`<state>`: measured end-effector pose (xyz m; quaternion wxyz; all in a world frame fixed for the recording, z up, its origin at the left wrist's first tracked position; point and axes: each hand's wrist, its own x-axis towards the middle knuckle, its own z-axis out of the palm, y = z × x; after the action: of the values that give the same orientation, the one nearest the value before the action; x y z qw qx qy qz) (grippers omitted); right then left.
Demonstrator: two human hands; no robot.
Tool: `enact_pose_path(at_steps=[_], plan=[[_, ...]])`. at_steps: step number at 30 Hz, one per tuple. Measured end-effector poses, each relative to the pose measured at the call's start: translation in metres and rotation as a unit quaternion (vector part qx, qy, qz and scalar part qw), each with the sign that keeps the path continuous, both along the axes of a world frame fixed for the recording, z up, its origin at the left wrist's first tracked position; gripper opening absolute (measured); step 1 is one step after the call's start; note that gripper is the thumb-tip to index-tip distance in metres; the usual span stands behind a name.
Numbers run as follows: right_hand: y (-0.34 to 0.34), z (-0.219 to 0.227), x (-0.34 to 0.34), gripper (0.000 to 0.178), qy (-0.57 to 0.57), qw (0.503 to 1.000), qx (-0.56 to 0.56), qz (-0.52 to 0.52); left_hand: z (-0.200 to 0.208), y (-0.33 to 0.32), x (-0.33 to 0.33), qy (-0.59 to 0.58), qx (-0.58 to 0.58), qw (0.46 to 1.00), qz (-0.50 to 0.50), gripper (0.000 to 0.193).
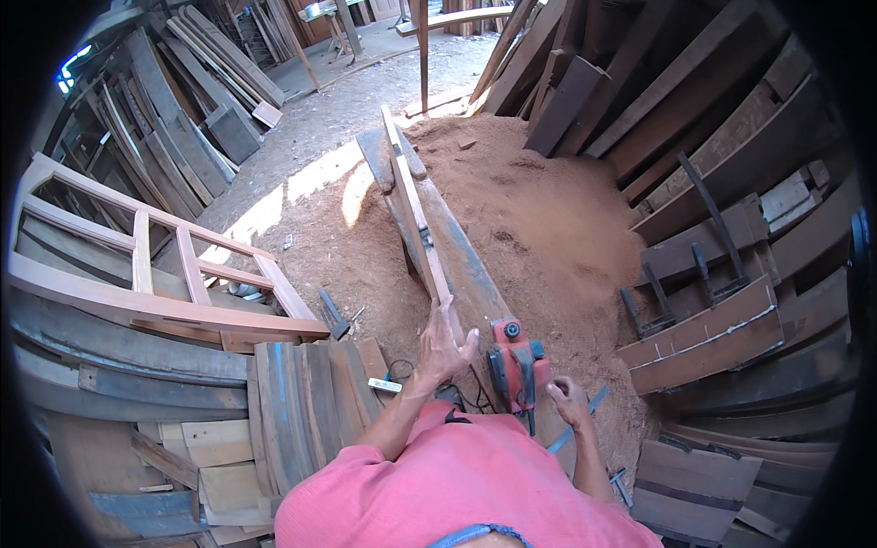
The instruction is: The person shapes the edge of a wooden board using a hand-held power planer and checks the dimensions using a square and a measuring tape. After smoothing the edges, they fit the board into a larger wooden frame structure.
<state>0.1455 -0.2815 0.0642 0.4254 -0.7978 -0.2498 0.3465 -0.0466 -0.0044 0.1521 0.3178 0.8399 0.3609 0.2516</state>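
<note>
A long, narrow wooden strip (414, 196) stands along a weathered workbench plank (470, 260) that runs away from me. My left hand (444, 345) is at the strip's near end, fingers lying along it and closed on it, with the thumb off to the right. On the bench's near end, just right of that hand, rests a red electric planer (518, 365) with a dark grip. My right hand (568, 402) hovers beside the planer, apart from it. Its fingers are loosely bent and appear to hold nothing. A dark clamp or stop (425, 236) sits against the strip midway.
A sawdust heap (557, 219) borders the bench's right side. Left are a pale wooden frame (183, 265), a hammer-like tool (334, 315) and a white power strip (385, 385) with cords. Stacked boards (301, 402) crowd the near left; planks (658, 100) lean at right.
</note>
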Motion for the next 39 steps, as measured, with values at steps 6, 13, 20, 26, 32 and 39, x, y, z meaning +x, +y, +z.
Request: enact_pose_path(at_steps=[6, 13, 20, 26, 32, 39], plan=[[0.058, -0.085, -0.015, 0.060, -0.111, 0.987, -0.084, 0.074, -0.021, 0.009, 0.030, -0.015, -0.036, 0.999, -0.005, 0.067], [0.071, -0.073, -0.036, 0.054, 0.024, 0.996, -0.033, -0.076, -0.045, 0.019, 0.039, 0.030, -0.077, 0.996, -0.038, 0.092], [-0.036, 0.008, -0.053, 0.039, 0.092, 0.977, 0.032, -0.189, -0.027, 0.016, 0.027, 0.033, -0.051, 0.996, -0.060, 0.093], [-0.165, 0.022, -0.082, 0.031, 0.051, 0.912, 0.002, -0.407, -0.025, 0.016, 0.037, 0.019, -0.071, 0.994, -0.084, 0.092], [-0.290, -0.017, -0.108, 0.023, -0.061, 0.828, -0.063, -0.554, -0.014, 0.013, 0.041, 0.045, -0.114, 0.990, -0.076, 0.091], [-0.380, -0.068, -0.156, 0.005, 0.009, 0.740, -0.005, -0.673, -0.045, 0.028, 0.038, 0.009, -0.010, 0.996, -0.088, 0.090]])
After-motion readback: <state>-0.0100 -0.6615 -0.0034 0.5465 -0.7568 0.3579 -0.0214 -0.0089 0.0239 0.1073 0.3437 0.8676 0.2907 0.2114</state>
